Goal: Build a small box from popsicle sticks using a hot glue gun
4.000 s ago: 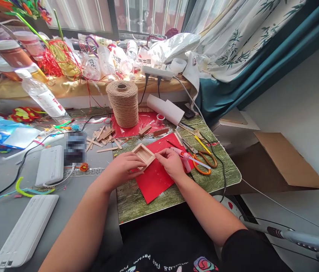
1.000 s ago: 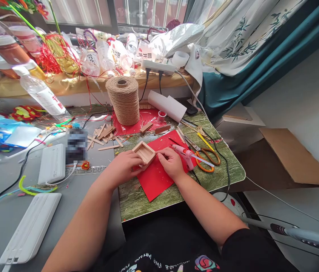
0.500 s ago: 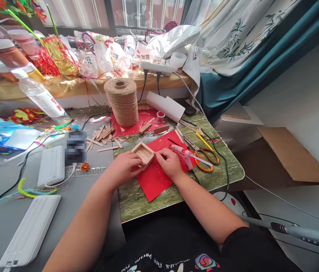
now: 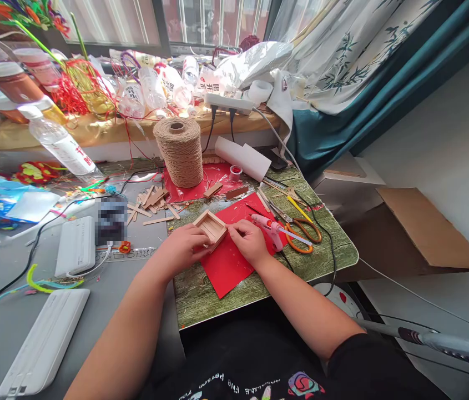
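A small open-topped wooden box [image 4: 216,225], seemingly built from flat craft sticks, rests at the upper left of a red sheet [image 4: 226,272]. My left hand [image 4: 185,245] is curled around its near left side, with the fingertips at the front wall. At the box's right corner, the thumb and forefinger of my right hand [image 4: 248,240] are pinched together, touching the wood; anything tiny between them is hidden. Just right of that hand lies a pink glue gun [image 4: 268,226] with a glue stick poking out its back, beside orange-handled scissors [image 4: 301,233].
Behind the box stand a large spool of twine [image 4: 179,153] and a pile of craft sticks [image 4: 151,201]. White power banks [image 4: 45,339] lie on the grey table at left. A power strip [image 4: 229,103] sits on the cluttered sill. Right of the table is a cardboard box [image 4: 429,228].
Both hands keep the same hold at the box. The view has shifted very slightly; nothing else visibly moves.
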Demonstrator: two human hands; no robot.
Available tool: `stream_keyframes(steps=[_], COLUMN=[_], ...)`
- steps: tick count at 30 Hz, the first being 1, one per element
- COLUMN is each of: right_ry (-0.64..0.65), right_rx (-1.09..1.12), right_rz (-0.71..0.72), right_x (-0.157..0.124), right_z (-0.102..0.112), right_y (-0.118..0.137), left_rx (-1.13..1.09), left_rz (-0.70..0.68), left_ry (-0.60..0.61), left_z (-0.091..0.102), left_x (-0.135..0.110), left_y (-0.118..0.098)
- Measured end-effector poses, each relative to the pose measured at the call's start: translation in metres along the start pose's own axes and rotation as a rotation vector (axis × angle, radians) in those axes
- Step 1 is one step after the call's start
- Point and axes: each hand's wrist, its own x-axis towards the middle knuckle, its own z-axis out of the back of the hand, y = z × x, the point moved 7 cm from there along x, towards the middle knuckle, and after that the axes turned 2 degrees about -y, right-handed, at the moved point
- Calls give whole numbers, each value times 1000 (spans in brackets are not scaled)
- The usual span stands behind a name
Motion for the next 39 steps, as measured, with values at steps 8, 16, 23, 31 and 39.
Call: stream_keyframes(steps=[8, 16, 23, 31, 39], right_ry=[14, 6, -31, 14, 34], right_rx=[-35, 16, 49, -81, -105], right_rz=[-28, 17, -56, -60, -90], right_x=[-1, -2, -3, 5, 8], right_z=[-3, 0, 3, -7, -10], right_y=[-4, -1, -8, -10, -14], left_rx=[-14, -16, 43, 155, 27], left_rz=[-2, 2, 80, 358, 514], left_ry=[0, 10, -19, -310, -239], left_z=[-4, 3, 8, 19, -1], left_x=[0, 1, 2, -4, -7], left_y=[6, -5, -8, 22, 49])
